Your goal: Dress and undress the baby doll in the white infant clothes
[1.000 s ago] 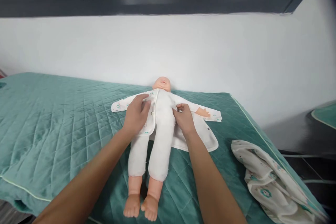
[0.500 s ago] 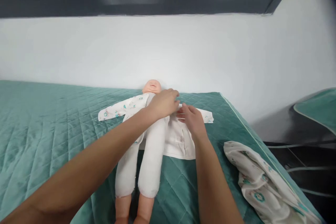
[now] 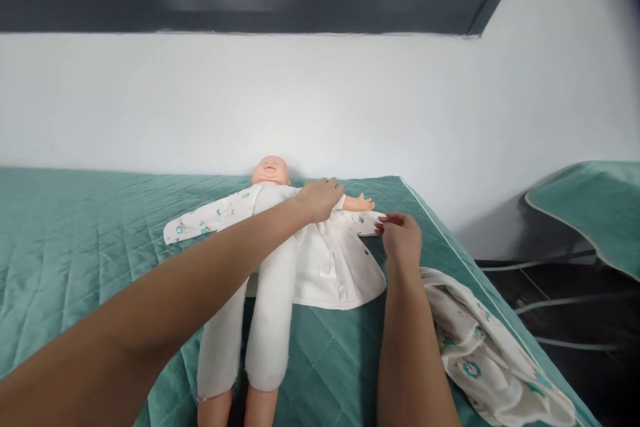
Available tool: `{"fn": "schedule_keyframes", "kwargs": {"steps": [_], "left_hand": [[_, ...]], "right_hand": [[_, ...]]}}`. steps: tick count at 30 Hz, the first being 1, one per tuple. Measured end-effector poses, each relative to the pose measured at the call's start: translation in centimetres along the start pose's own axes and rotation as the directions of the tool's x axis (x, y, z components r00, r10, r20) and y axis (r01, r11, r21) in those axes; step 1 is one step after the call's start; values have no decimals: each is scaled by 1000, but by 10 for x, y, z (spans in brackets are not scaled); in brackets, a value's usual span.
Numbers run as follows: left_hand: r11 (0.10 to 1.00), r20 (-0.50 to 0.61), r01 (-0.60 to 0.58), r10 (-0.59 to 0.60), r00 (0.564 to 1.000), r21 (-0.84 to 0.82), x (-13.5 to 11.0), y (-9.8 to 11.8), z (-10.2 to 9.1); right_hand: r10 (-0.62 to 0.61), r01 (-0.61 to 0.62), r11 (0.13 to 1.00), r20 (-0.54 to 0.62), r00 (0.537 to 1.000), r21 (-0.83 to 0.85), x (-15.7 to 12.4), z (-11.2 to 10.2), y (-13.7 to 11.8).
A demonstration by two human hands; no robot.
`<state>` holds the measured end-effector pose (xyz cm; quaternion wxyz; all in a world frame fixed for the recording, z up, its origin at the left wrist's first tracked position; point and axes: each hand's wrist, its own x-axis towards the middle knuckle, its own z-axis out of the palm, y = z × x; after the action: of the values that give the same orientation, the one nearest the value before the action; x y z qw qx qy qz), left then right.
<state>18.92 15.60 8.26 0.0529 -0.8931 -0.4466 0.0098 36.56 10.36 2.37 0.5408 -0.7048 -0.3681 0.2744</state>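
Note:
A baby doll [image 3: 270,260] with a white cloth body lies on its back, its head toward the wall. A white printed baby shirt [image 3: 345,273] is spread partly under it, with one sleeve [image 3: 213,219] over the doll's arm on the left. My left hand [image 3: 323,200] reaches across the chest and is closed around the doll's other arm, whose bare hand [image 3: 360,203] sticks out beyond my fingers. Just below that lies the shirt's empty right-side sleeve [image 3: 364,221]. My right hand [image 3: 403,238] pinches this sleeve at its cuff.
A crumpled printed white garment [image 3: 485,353] lies near the right edge of the green quilted bedcover [image 3: 100,280]. The white wall [image 3: 200,100] stands behind, under a dark window frame [image 3: 250,7]. Another green cloth-covered thing [image 3: 595,213] is at the far right.
My right hand has moved right, from beside the doll's arm to the sleeve's cuff. The doll's bare hand now shows above the sleeve. The view has shifted a little right.

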Motion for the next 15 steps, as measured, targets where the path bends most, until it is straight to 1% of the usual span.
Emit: {"fn": "schedule_keyframes", "kwargs": {"steps": [2, 5, 8, 11, 13, 15], "left_hand": [[999, -9, 26, -27, 1000, -44, -2, -4, -4], [995, 63, 36, -30, 998, -94, -5, -8, -7], [997, 81, 27, -20, 996, -76, -9, -9, -9], [998, 59, 26, -23, 998, -49, -12, -9, -10], [1000, 28, 7, -7, 1000, -14, -16, -9, -11], [999, 2, -23, 23, 1000, 37, -19, -8, -11]], "right_hand": [[-9, 16, 997, 86, 996, -76, -5, 2, -2], [5, 32, 983, 197, 980, -183, -15, 9, -6], [45, 6, 980, 253, 966, -200, -17, 11, -6], [70, -48, 994, 234, 970, -101, -9, 5, -2], [106, -111, 994, 194, 975, 16, -2, 2, 1], [160, -187, 970, 172, 972, 154, 3, 1, 2]]}}
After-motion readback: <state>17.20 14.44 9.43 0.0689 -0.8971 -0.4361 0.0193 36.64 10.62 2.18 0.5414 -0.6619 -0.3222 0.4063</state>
